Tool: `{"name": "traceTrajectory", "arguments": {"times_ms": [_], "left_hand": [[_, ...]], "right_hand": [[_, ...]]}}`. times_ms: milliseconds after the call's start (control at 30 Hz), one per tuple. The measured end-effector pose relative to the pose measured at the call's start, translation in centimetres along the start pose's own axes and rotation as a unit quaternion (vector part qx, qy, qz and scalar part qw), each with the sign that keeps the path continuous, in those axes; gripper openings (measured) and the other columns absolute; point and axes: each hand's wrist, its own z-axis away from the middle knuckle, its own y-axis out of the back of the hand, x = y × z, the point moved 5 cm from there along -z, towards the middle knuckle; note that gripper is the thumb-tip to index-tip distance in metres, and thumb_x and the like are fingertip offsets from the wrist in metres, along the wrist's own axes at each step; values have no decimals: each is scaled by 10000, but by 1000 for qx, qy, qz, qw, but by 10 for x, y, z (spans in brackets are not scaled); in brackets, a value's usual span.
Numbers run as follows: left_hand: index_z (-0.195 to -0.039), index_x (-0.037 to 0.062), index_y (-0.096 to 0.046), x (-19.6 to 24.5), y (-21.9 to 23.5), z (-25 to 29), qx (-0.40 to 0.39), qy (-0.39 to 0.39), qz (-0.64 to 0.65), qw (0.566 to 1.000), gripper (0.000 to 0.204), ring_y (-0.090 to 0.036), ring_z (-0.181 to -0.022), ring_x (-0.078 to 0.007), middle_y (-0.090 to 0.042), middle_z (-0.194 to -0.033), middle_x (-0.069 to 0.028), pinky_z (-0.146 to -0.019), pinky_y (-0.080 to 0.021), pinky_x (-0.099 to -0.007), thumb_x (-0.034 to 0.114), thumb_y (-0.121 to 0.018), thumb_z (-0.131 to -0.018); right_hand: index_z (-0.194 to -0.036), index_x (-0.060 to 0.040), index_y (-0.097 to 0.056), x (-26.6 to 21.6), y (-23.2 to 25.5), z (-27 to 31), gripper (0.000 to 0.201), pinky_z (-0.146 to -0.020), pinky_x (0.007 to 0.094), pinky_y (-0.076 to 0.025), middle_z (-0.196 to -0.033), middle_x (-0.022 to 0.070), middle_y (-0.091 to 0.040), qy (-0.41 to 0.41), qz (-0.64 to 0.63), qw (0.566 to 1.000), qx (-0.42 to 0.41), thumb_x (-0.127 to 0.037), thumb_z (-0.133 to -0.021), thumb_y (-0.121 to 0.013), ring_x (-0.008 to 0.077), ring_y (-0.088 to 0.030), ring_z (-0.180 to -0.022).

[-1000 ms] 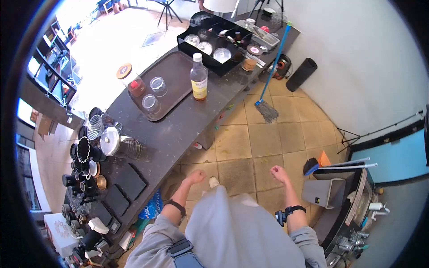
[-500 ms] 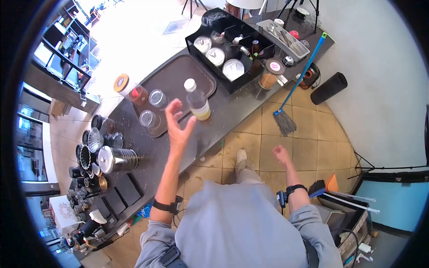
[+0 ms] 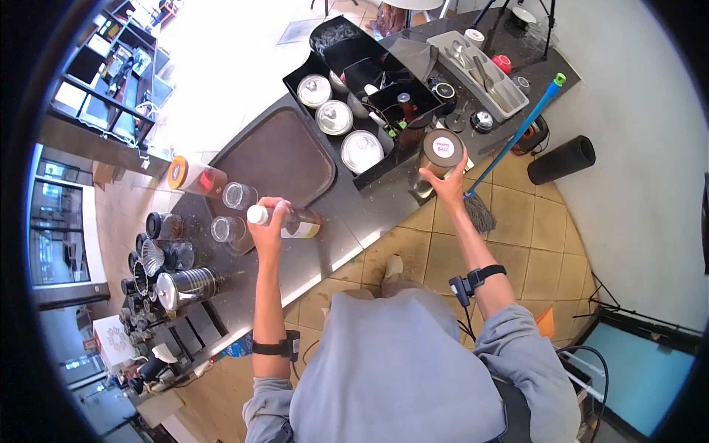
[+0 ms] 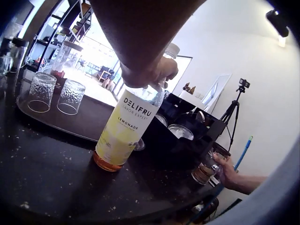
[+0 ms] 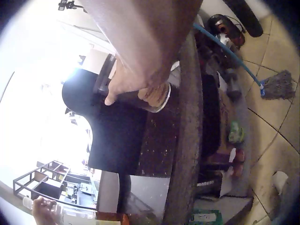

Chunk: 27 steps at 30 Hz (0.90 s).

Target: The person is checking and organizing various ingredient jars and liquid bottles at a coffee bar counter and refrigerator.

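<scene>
My left hand (image 3: 267, 225) grips the neck of a lemonade syrup bottle (image 3: 303, 224), tilted in the head view. In the left wrist view the bottle (image 4: 123, 129) has amber liquid low inside, and the left hand (image 4: 147, 75) wraps round it below the white cap. My right hand (image 3: 449, 183) holds a dark-lidded jar (image 3: 442, 150) with a round label, at the counter's edge. The right wrist view shows the right hand (image 5: 129, 84) round the jar (image 5: 157, 97), brown contents near its base. Two clear glasses (image 3: 240, 195) stand left of the bottle.
A brown tray (image 3: 277, 151) lies behind the bottle. The black organizer (image 3: 369, 177) with lidded tins stands left of the jar, a cutlery tray (image 3: 480, 77) beyond. A blue-handled mop (image 3: 511, 131) leans by the counter; jars and drippers crowd the left.
Both hands have moved forward over the counter. The left, spread beside the bottle before, now grips its neck and the bottle has tilted; the right has risen from my side and taken hold of the jar.
</scene>
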Motion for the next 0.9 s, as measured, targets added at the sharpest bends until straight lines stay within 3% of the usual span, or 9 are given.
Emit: {"name": "traceTrajectory", "arguments": {"times_ms": [67, 100, 233, 333, 500, 800, 867, 900], "left_hand": [[-805, 24, -627, 2, -2, 3, 27, -12, 19, 999, 64, -593, -752, -111, -647, -787, -43, -747, -467, -269, 57, -637, -858], [-810, 16, -622, 3, -4, 4, 36, -16, 23, 999, 53, -601, -742, -117, -654, -793, -62, -741, -478, -274, 31, -621, -861], [-821, 16, -630, -4, -4, 2, 54, -12, 38, 998, 48, -601, -729, -114, -667, -808, -73, -726, -481, -272, 43, -626, -860], [-823, 12, -638, -4, -3, 1, 64, -7, 10, 998, 55, -602, -721, -113, -677, -823, -84, -715, -482, -270, 55, -630, -857], [-809, 7, -640, -4, -6, 2, 77, -19, 19, 997, 77, -605, -719, -118, -674, -810, -83, -708, -481, -276, 70, -632, -853], [-773, 9, -620, -1, -4, 5, 71, -26, 16, 997, 113, -611, -718, -122, -656, -763, -67, -718, -479, -287, 76, -614, -865], [-742, 18, -599, -4, -1, 8, 79, -12, 14, 997, 145, -617, -716, -125, -647, -742, -58, -716, -480, -292, 83, -610, -871], [-742, 18, -599, -3, 3, 12, 80, -16, 17, 996, 145, -617, -716, -125, -647, -742, -58, -716, -480, -292, 83, -610, -871]], "right_hand": [[-1474, -34, -184, 11, -4, 4, 1100, -1080, 420, -350, -1426, 206, -374, -137, -3, 990, 10, -314, -678, -890, 307, -401, -1318], [-1465, -33, -201, 10, -5, 4, 1071, -1063, 404, -364, -1376, 197, -441, -124, 10, 992, 20, -295, -685, -887, 300, -461, -1268], [-1456, -34, -227, 11, -4, 2, 1042, -1031, 394, -395, -1323, 174, -506, -145, -9, 989, -9, -282, -686, -884, 277, -510, -1219], [-1456, -34, -222, 24, -6, -1, 1045, -1029, 390, -395, -1331, 174, -501, -148, -9, 989, -30, -288, -688, -883, 271, -507, -1221], [-1351, -5, -357, 22, -5, -8, 898, -976, 384, -433, -1218, 158, -582, -131, -11, 991, -37, -262, -677, -891, 272, -565, -1135], [-1302, 9, -411, -11, 21, 35, 833, -971, 355, -431, -1234, 152, -556, -162, -83, 983, -30, -239, -669, -894, 234, -556, -1119], [-1300, 6, -426, -28, 24, 50, 836, -975, 358, -432, -1221, 147, -565, -106, 1, 992, -71, -248, -657, -897, 236, -564, -1114], [-1289, 5, -445, -32, 23, 58, 837, -978, 365, -432, -1212, 141, -569, -117, -42, 986, -110, -262, -640, -900, 234, -561, -1121]]}}
